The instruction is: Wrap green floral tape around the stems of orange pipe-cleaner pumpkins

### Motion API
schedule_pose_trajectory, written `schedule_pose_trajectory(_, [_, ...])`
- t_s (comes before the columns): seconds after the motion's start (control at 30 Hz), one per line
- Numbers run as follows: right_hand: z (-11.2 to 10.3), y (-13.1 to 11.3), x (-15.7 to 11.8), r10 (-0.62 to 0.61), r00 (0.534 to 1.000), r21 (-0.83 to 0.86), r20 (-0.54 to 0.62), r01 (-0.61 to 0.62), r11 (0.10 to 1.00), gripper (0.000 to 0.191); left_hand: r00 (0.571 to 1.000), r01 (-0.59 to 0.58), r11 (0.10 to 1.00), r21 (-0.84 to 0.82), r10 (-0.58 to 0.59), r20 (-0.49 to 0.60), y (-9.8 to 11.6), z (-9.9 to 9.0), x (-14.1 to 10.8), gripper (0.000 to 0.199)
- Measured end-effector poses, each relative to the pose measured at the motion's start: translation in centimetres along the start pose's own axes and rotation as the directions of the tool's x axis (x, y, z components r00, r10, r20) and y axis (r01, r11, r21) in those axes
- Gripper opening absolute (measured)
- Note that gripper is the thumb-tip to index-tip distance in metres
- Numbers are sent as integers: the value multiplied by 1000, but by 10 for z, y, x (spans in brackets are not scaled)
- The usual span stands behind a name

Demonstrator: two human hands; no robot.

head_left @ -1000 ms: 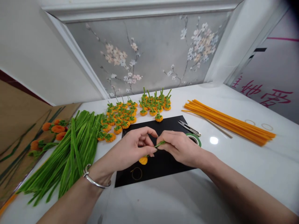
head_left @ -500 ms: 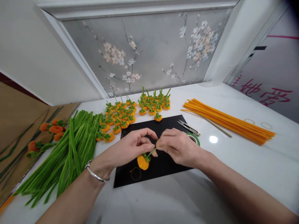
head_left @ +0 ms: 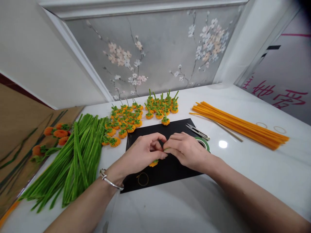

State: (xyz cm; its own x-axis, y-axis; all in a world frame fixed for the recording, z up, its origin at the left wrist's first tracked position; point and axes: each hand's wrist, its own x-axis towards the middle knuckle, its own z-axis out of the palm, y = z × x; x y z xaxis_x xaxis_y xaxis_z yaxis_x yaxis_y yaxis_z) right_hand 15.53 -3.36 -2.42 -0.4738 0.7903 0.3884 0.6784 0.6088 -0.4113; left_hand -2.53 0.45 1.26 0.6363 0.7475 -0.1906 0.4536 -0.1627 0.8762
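Over a black mat [head_left: 170, 170], my two hands meet fingertip to fingertip. My left hand [head_left: 145, 150] is closed in a pinch at the stem of a small pipe-cleaner pumpkin [head_left: 153, 163], orange with a green top. Most of this pumpkin is hidden behind my left fingers. My right hand [head_left: 188, 150] pinches a thin, pale green end at the stem; whether it is stem or tape I cannot tell. Beside my right hand lie a green tape roll [head_left: 206, 144] and metal thread snips [head_left: 197, 132]. A thin ring [head_left: 143, 179] rests on the mat near my left wrist.
Green pipe cleaners [head_left: 82, 158] lie in a heap at left, orange pipe cleaners [head_left: 243, 126] in a bundle at right. Several finished pumpkins [head_left: 126, 119] stand at the back, near the wall panel [head_left: 160, 48]. Orange flowers [head_left: 60, 133] lie on brown paper at far left.
My left hand has turned and moved slightly right, closer to my right hand. The held pumpkin, plainly visible before, is now mostly covered by my left fingers.
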Motion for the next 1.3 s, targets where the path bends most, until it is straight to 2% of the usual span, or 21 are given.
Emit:
schedule_pose_trajectory(0.27, [-1, 2, -1, 32, 998, 157, -61, -22, 987, 20, 992, 44, 975, -217, -16, 126, -1, -7, 4, 29])
schedule_pose_trajectory(0.43, [2, 8, -2, 70, 989, 201, -131, -43, 979, 17, 992, 48, 954, -297, -12, 124, -3, -8, 8, 25])
schedule_pose_trajectory(0.6, [1, 13, -2, 136, 977, 201, -162, -102, 974, 13, 1000, -15, 988, -151, 16, 8, -3, -4, 11, 21])
schedule_pose_trajectory(0.7, [2, 13, 0, 151, 974, 195, -168, -118, 974, 12, 994, -84, 993, -77, 79, -72, -6, 1, 11, 22])
schedule_pose_trajectory(0.77, [4, 12, 1, 155, 972, 178, -175, -123, 976, 13, 986, -121, 992, -30, 116, -121, -9, 4, 12, 16])
schedule_pose_trajectory(0.9, [7, 11, 1, 140, 967, 114, -211, -118, 986, 12, 974, -115, 993, 34, 119, -194, -12, 4, 14, 12])
schedule_pose_trajectory(1.03, [7, 12, 1, 93, 965, 70, -244, -78, 995, 14, 978, -112, 994, -11, 108, -181, -10, 3, 15, 19])
schedule_pose_trajectory(1.3, [3, 11, 0, 69, 974, 10, -217, -69, 998, 14, 991, -90, 995, -53, 84, -109, -2, 1, 7, 17])
